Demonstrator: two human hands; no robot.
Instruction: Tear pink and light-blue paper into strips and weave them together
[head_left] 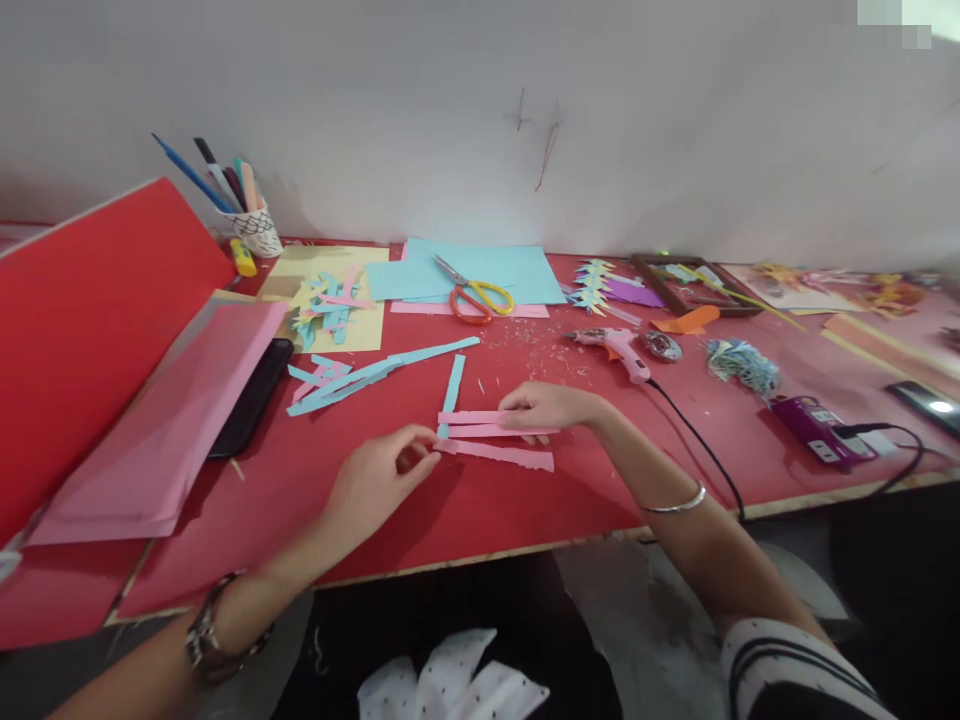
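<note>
Several pink paper strips [510, 457] lie fanned out near the front middle of the red table. At their left end, my left hand [382, 475] pinches the tip of the lowest strip between thumb and fingertips. My right hand [551, 405] grips the upper pink strips [472, 425] near their right end, its fingers partly under the paper. Behind the left ends of these strips, a light blue paper strip [454, 383] points away from me. Longer blue strips [375, 378] and short pink and blue pieces [322, 375] rest farther left.
Scissors [472, 290] lie on blue sheets [532, 270] at the back. A pink glue gun [615, 350] with a black cord sits to the right, near a purple extension socket [817, 430]. At left are pink sheets [172, 430], a black phone [251, 400] and a pen cup [259, 232].
</note>
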